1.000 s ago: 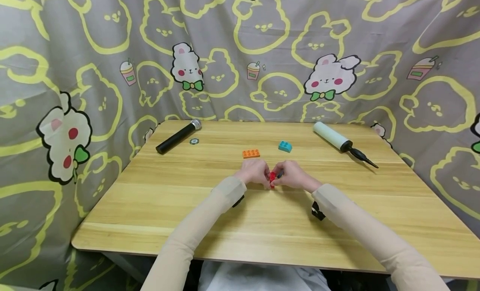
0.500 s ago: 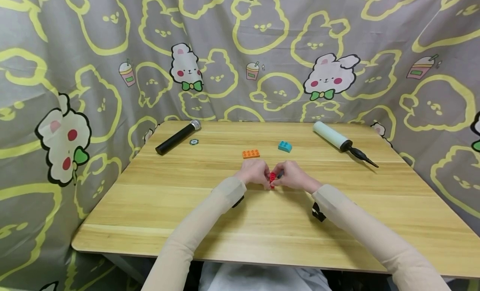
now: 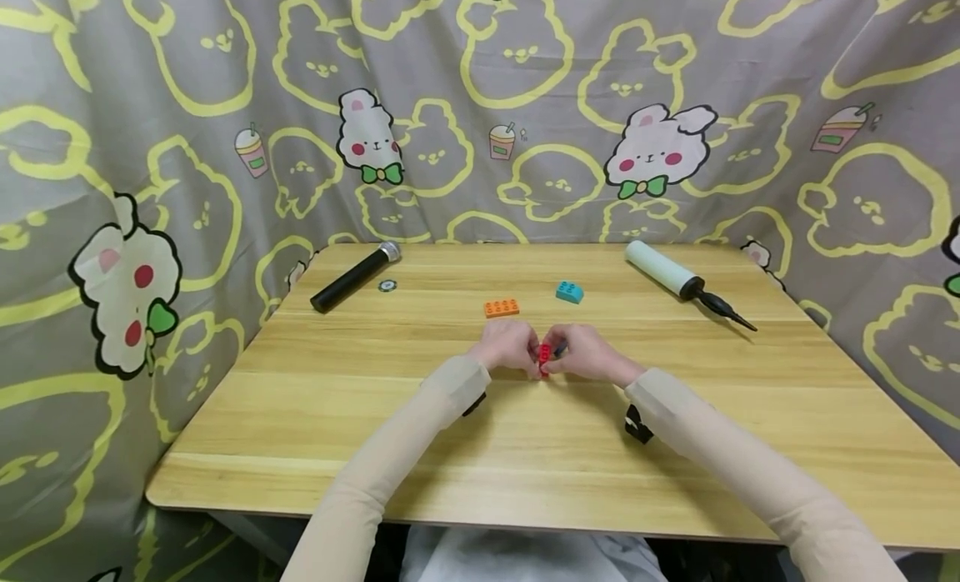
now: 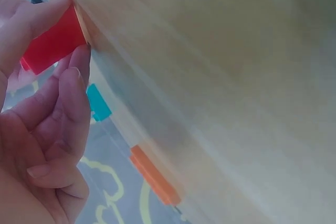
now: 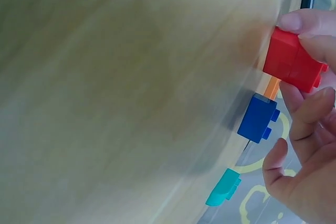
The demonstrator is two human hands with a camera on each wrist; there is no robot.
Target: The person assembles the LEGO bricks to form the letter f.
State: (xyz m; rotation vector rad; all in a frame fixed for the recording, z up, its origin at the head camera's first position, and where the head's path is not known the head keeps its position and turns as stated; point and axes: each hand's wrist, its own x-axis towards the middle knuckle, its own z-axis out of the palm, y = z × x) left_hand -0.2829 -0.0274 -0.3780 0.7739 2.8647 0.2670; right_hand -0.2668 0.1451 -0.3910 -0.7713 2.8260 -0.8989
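Near the middle of the table, both hands meet at a stack of red toy building bricks. From the left side, the thumb and fingers of my left hand pinch it. My right hand pinches the same stack from the right, its other fingers loosely bent. In the right wrist view, a thin seam runs across the red stack, and studs show on its top side. Close by stands a blue brick, almost wholly hidden behind the right hand in the head view.
Beyond the hands lie an orange brick and a teal curved brick. A black microphone and a small round chip are at the back left. A pale hand pump with a black nozzle lies at the back right.
The head view has shifted very slightly. Both hands keep their pinch on the red bricks in nearly the same spot, and the other objects have not moved.
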